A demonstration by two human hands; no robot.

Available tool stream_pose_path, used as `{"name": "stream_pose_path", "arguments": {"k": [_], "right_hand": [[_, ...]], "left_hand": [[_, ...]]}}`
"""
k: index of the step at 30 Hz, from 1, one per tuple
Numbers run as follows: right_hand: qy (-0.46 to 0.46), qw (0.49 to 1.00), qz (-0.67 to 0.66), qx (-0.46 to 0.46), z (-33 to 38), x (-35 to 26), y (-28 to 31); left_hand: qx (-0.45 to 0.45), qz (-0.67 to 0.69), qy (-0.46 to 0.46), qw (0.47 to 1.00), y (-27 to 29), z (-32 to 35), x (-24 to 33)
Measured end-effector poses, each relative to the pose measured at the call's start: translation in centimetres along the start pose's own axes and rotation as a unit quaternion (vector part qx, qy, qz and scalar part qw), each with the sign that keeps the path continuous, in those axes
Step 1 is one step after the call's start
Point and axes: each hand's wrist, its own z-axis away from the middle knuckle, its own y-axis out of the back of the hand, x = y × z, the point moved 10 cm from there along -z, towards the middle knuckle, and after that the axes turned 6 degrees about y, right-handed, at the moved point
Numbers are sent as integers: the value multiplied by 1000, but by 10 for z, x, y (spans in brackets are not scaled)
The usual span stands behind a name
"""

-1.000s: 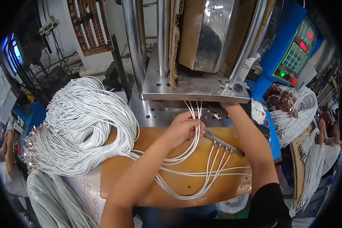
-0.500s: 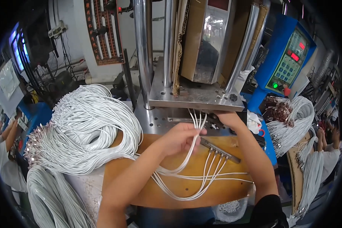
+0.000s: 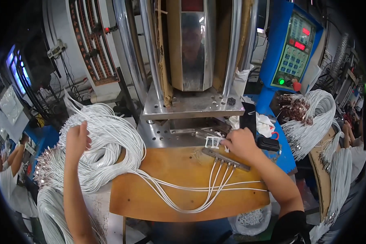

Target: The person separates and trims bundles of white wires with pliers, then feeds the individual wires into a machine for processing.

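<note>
The right hand (image 3: 243, 143) is staying at the back edge of the brown bench (image 3: 150, 209), near its right corner, and its fingers are closing together on one end of a small white plastic frame (image 3: 212, 142). This frame is standing out to the left of the fingers, just behind the metal bar (image 3: 225, 159). The bar is lying aslant near the back edge, right of the middle, and four thin white cables (image 3: 210, 179) are going out of it, bending toward the front edge. The left hand (image 3: 77, 142) is hovering beyond the left edge, over the big coil of white cable (image 3: 122, 126); its thumb is pointing up, but I cannot tell whether the fingers are holding anything. Behind the bench, the steel press (image 3: 193, 110) is standing.
</note>
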Motion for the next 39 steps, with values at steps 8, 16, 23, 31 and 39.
{"name": "stream_pose_path", "arguments": {"k": [8, 16, 23, 31, 39], "right_hand": [[40, 990, -106, -86, 77, -21, 28], [53, 988, -132, -63, 40, -11, 19], [40, 979, -198, 20, -61, 25, -12], [68, 992, 100, 18, -127, 60, -65], [84, 996, 21, -15, -119, 43, -60]], "left_hand": [[-322, -56, -267, 907, -219, 140, 71], [-282, 85, -397, 870, -293, 195, 138], [-257, 49, -431, 864, -301, 169, 137], [-182, -7, -406, 896, -324, 76, 142], [-218, -84, -365, 901, -324, 58, 128]]}}
